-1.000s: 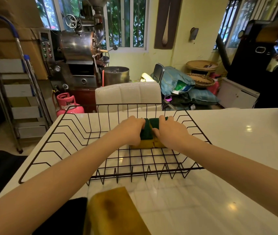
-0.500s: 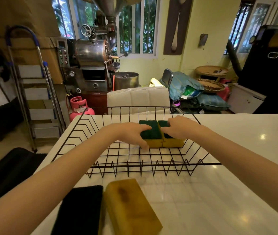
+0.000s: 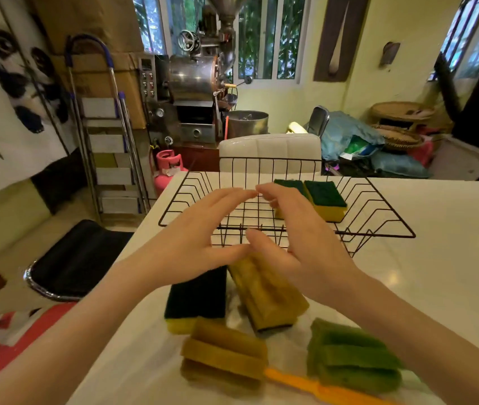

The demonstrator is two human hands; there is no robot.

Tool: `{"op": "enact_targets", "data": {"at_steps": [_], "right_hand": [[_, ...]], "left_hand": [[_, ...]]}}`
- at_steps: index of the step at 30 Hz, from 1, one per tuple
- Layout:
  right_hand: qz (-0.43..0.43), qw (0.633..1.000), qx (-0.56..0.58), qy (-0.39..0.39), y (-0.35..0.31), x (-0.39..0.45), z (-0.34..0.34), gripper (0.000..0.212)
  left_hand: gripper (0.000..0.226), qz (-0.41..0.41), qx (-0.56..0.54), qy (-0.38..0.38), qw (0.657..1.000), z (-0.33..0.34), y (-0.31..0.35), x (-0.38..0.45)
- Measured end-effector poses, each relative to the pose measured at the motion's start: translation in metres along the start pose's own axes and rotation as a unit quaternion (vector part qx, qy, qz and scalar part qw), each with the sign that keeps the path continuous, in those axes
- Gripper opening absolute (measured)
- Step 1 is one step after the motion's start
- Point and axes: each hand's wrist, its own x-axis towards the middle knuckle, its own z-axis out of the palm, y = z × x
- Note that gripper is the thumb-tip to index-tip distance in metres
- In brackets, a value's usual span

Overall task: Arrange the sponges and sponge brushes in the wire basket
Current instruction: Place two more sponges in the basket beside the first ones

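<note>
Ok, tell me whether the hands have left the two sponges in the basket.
Yes. Both hands have pulled back over the basket's near rim; the two sponges stay inside.

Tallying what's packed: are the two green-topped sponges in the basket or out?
In. Both green-topped sponges lie side by side on the wire basket floor, green side up, at its far right.
</note>
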Motion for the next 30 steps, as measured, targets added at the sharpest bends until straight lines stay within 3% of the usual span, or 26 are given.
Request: {"op": "enact_targets", "data": {"at_steps": [8, 15, 24, 30], "right_hand": [[0.069, 0.996, -0.016, -0.049, -0.010, -0.017, 0.023, 0.064], [0.137, 0.966, -0.102, -0.195, -0.006, -0.013, 0.031, 0.083], [0.136, 0.939, -0.179, -0.259, 0.001, -0.010, 0.040, 0.084], [0.250, 0.931, -0.039, -0.264, 0.011, 0.005, 0.017, 0.070]], "left_hand": [[0.055, -0.087, -0.044, 0.005, 0.995, 0.017, -0.013, -0.045], [0.067, -0.141, -0.009, -0.052, 0.989, 0.028, -0.035, -0.054], [0.080, -0.164, -0.033, -0.092, 0.982, 0.028, -0.043, -0.059], [0.080, -0.159, -0.038, -0.096, 0.982, 0.028, -0.049, -0.060]]}}
